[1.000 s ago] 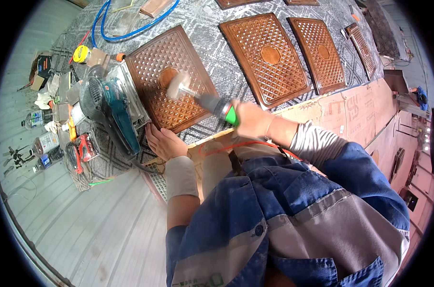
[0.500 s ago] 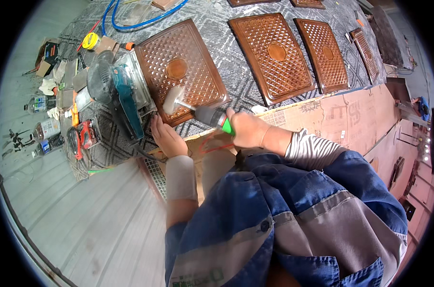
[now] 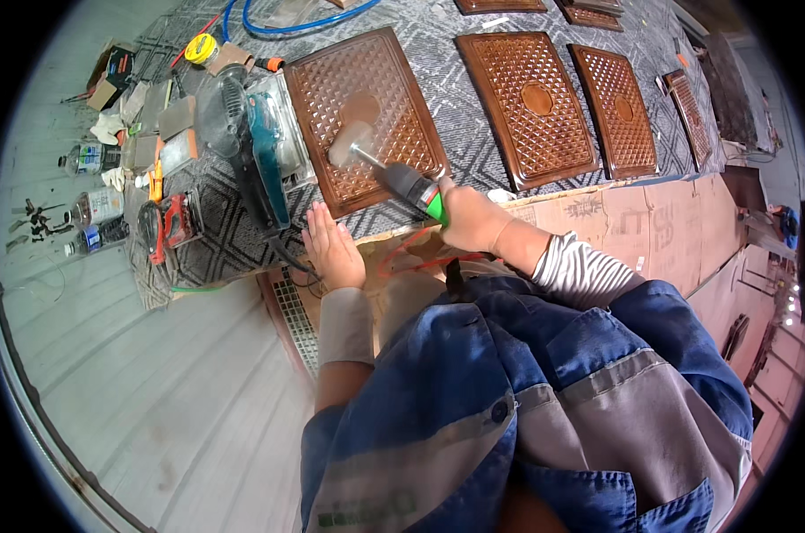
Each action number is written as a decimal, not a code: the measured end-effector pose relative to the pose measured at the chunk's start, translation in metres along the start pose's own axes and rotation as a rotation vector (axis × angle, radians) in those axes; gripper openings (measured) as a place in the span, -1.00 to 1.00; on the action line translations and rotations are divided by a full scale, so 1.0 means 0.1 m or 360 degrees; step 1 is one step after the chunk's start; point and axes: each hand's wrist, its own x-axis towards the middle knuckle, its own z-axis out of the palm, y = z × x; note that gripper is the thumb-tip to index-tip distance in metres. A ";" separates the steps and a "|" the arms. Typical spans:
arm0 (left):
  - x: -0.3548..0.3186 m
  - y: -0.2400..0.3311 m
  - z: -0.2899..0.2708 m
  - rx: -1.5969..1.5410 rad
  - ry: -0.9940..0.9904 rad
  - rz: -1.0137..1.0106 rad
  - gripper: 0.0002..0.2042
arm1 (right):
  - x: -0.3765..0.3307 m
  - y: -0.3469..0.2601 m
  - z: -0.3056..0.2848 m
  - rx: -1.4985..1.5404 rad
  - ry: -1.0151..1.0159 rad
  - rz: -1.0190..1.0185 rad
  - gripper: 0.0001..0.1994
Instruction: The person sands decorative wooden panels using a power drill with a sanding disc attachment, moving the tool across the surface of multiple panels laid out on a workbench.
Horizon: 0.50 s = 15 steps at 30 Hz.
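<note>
Up the brown panel [image 3: 393, 80] goes the pale tool head [image 3: 345, 146], right hand [image 3: 473, 218] clasping the power tool [image 3: 406, 185], left hand [image 3: 337, 252] uncurled beside the near corner!

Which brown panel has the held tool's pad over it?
The leftmost panel, beside the teal sander: the pale pad is over it, and over none of the other panels.

I count 3 brown, round-centred lattice panels [image 3: 544, 147]
3 clear plastic bottles [image 3: 99, 206], 1 teal-and-black sander [image 3: 265, 151], 1 black-and-green tool [image 3: 411, 186].
</note>
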 end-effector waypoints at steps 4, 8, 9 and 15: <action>-0.02 -0.04 -0.03 0.0103 -0.0010 0.0017 -0.51 | -0.08 -0.16 0.19 -0.0119 -0.0261 -0.0059 -0.43; -0.02 -0.02 -0.02 -0.0062 -0.0032 -0.0001 -0.50 | 0.06 -0.10 0.19 -0.0046 0.0092 -0.0078 -0.51; -0.03 -0.03 -0.02 -0.0047 -0.0035 -0.0007 -0.50 | 0.17 -0.06 0.12 -0.0030 0.0189 -0.0045 -0.51; -0.03 -0.05 0.02 -0.0047 -0.0003 -0.0037 -0.49 | 0.39 -0.12 0.08 -0.0090 0.0180 -0.0056 -0.53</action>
